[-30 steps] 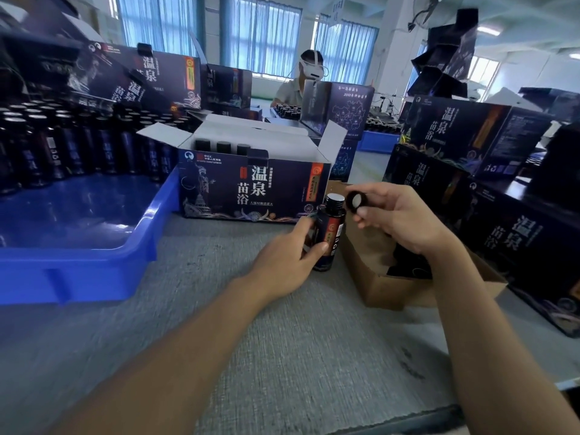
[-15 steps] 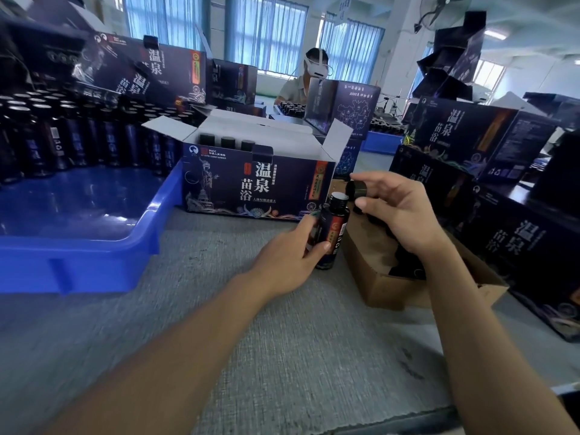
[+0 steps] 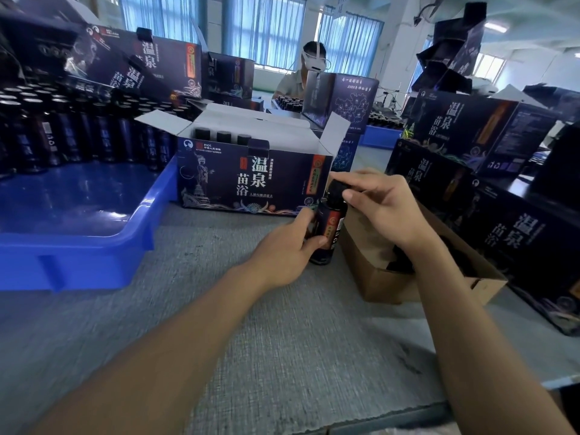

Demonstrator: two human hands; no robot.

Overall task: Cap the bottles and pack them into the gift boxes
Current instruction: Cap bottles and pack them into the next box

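A: What are the hands gripping?

B: The left hand [image 3: 282, 246] is curling its fingers and thumb round the body of a dark labelled bottle [image 3: 329, 229]. The right hand [image 3: 386, 208] is pinching a black cap [image 3: 336, 187] at the bottle's top.

A: Is the cap sitting fully down?

B: I cannot tell, because the fingers are covering the joint.

A: And where is the bottle standing?

B: It is standing upright on the grey table [image 3: 282, 356], just in front of the open gift box [image 3: 251, 180] at its right corner. A brown cardboard carton [image 3: 379, 284] is lying close on its other side.

A: What is in the gift box?

B: Three capped bottles [image 3: 223, 136] are showing along its left end. Further out, a blue tray [image 3: 78, 252] is holding rows of bottles on the left, and closed gift boxes [image 3: 502, 233] are stacking up on the right.
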